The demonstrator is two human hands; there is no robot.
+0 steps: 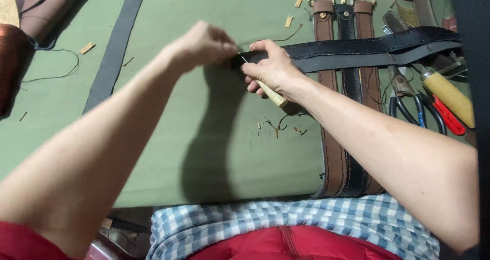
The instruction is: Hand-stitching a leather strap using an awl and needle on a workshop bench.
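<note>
- L hand [204, 44]: fingers pinched narrow at the end of the black strap [357, 50], prob. on thread or the strap tip; what exactly sits between the fingertips can't be told.
- R hand [275, 68]: closed around a wooden-handled awl [271, 94], pale handle sticking out below the palm, thin metal point aimed up-left at the strap end, just beside the L fingertips.
- Black strap: two stitched layers, lies across the green bench [168, 137] from the hands out to the right edge, crossing over three belts [347, 137].
- Three belts: side by side, brown, black, brown, buckles at the top, tails running down to the bench's near edge.
- Right of the belts: pliers w/ black handles [408, 96], a red-handled tool [449, 116], a yellow-handled tool [449, 92], close together, partly under the strap.
- Dark grey band [115, 50] runs diagonally on the left of the bench, well apart from the hands.
- Loose thread bits and leather scraps [278, 124] just below the R hand.
- Checked cloth [286, 224] over the lap at the near edge.
</note>
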